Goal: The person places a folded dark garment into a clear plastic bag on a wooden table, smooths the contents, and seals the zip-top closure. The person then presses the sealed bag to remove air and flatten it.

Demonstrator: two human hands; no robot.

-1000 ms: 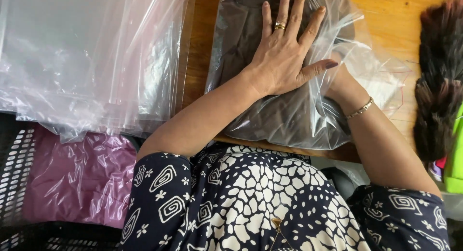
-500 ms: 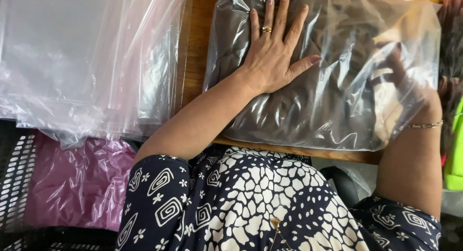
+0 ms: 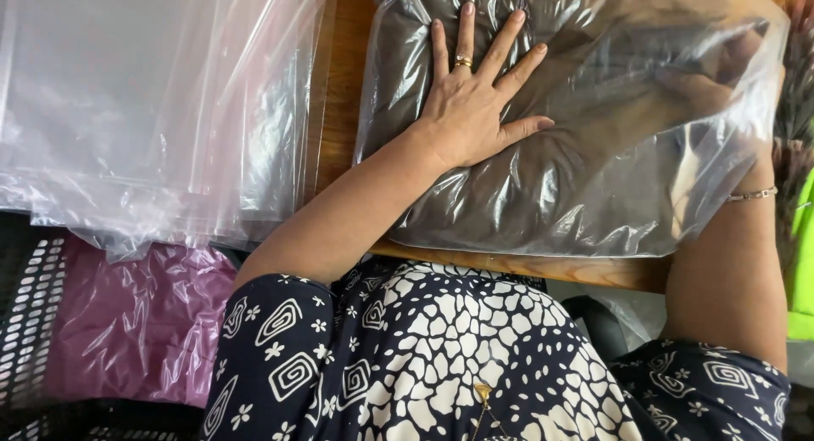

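Leftmost, a stack of empty clear bags [image 3: 161, 110] lies well to the left of the filled clear bag [image 3: 577, 127], and below that stack, nearer the person, a purple wrapped bundle [image 3: 136, 331] sits in a black perforated crate [image 3: 30, 322]. A strip of bare wooden table [image 3: 339, 110] shows between the stack and the filled bag. The filled bag rests flat on that table just ahead of the person's patterned dress [image 3: 424, 365], with a dark folded garment [image 3: 475, 195] inside it. On the bag's left half the left hand [image 3: 471, 110] lies palm down with fingers spread wide, gripping nothing, only pressing the plastic against the cloth. At the bag's right end the right hand [image 3: 712, 76] reaches inside the opening; it shows only dimly through the film, so whether its fingers are curled or flat I cannot tell. To do this well, the pressing palm should probably stay flat and firm, so the bag does not slide, while the hand inside smooths the cloth toward the corners without bunching it or trapping air.
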